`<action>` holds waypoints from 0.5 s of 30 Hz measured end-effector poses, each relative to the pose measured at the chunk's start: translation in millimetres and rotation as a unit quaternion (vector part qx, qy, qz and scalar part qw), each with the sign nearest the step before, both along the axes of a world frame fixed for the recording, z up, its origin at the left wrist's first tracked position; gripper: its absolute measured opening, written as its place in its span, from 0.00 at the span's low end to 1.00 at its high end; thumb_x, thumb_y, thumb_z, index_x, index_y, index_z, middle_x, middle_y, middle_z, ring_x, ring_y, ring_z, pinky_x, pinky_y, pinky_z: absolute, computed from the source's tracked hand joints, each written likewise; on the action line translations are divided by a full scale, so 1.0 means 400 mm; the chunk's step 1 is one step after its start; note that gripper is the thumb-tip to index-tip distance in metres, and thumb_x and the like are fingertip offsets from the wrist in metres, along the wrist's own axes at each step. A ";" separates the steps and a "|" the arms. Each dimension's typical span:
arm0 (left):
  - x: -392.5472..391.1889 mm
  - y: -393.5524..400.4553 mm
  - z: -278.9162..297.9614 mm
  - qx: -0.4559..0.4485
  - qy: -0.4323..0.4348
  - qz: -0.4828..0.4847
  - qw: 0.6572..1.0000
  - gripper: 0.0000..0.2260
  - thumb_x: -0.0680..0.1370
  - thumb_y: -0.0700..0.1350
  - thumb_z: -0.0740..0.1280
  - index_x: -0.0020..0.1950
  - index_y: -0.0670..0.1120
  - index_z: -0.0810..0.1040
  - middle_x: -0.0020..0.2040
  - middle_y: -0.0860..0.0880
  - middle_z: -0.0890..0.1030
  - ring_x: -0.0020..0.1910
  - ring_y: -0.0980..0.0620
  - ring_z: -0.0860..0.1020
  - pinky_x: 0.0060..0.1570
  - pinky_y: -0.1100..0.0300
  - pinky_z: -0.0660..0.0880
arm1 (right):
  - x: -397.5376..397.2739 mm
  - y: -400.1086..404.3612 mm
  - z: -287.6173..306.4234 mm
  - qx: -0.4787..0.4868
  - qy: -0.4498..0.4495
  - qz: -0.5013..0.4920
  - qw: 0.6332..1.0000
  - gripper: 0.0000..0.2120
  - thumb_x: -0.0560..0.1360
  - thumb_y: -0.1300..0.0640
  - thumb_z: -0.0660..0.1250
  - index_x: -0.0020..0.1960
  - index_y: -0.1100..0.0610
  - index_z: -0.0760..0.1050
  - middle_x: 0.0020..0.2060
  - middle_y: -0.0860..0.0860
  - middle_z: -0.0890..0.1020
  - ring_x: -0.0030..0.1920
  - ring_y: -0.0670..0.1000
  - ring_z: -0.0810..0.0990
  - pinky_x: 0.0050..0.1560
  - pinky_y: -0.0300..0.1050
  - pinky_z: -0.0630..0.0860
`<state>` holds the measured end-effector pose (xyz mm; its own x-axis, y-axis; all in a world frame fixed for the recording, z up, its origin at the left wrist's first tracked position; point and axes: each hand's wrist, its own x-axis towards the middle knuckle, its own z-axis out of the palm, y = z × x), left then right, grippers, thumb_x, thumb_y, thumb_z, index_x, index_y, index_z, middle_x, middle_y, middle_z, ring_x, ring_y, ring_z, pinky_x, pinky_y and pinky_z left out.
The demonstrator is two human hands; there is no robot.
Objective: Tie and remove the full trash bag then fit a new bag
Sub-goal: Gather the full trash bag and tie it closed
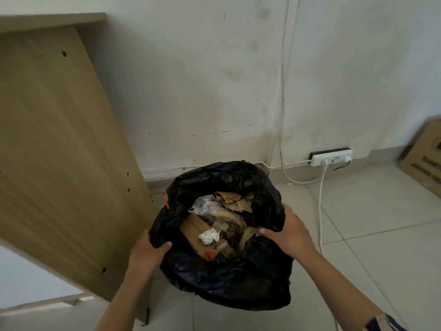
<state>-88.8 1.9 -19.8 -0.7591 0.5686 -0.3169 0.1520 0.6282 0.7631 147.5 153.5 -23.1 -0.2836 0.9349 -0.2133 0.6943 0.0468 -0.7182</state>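
With the left hand (145,252) and right hand (290,231) each in a closed grip on opposite rims of the black trash bag (226,278), gather both edges inward over the cardboard scraps (214,225) before knotting.

A trash bag (224,278) sits on the floor (372,235) before the wall (214,80), a wooden panel (59,151) to its left, a power strip (331,156) and cardboard box (424,158) to its right
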 end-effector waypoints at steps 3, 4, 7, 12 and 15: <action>0.007 -0.003 0.033 0.042 0.062 -0.007 0.997 0.08 0.75 0.42 0.67 0.52 0.43 0.74 0.46 0.44 0.77 0.53 0.42 0.77 0.46 0.55 0.70 | 0.010 0.000 0.038 0.075 0.043 -0.040 0.995 0.25 0.73 0.61 0.67 0.67 0.55 0.64 0.53 0.57 0.79 0.53 0.58 0.78 0.48 0.44 0.71; 0.006 -0.004 0.052 0.056 0.079 -0.005 0.995 0.09 0.75 0.43 0.66 0.53 0.42 0.75 0.47 0.45 0.78 0.52 0.43 0.77 0.46 0.55 0.70 | 0.015 0.004 0.062 0.093 0.070 -0.048 0.992 0.25 0.73 0.62 0.66 0.67 0.55 0.64 0.49 0.56 0.79 0.51 0.56 0.78 0.47 0.43 0.70; 0.002 -0.011 0.106 0.105 0.118 0.013 0.987 0.12 0.77 0.44 0.64 0.58 0.41 0.76 0.52 0.44 0.79 0.50 0.49 0.75 0.49 0.58 0.69 | 0.030 0.024 0.137 0.154 0.128 -0.068 0.977 0.27 0.73 0.63 0.66 0.69 0.54 0.63 0.47 0.55 0.77 0.47 0.52 0.75 0.46 0.38 0.67; 0.012 -0.038 0.151 0.110 0.166 0.049 0.979 0.24 0.75 0.54 0.65 0.67 0.44 0.69 0.61 0.43 0.76 0.57 0.45 0.74 0.57 0.51 0.69 | 0.057 0.016 0.179 0.131 0.090 -0.081 0.984 0.37 0.70 0.45 0.68 0.73 0.50 0.53 0.67 0.57 0.67 0.63 0.57 0.71 0.61 0.47 0.71; 0.032 -0.052 0.132 0.052 0.013 0.014 0.998 0.37 0.69 0.58 0.70 0.73 0.49 0.57 0.68 0.41 0.69 0.64 0.40 0.71 0.61 0.43 0.71 | 0.075 -0.030 0.132 -0.040 0.079 -0.062 0.994 0.50 0.63 0.37 0.70 0.74 0.47 0.44 0.73 0.57 0.59 0.71 0.59 0.63 0.68 0.59 0.65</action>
<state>-76.1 -18.9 33.2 -0.7829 0.5755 -0.2362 0.1561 0.5494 0.8209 177.5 141.4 29.6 -0.2022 0.9467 -0.2506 0.5698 -0.0944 -0.8164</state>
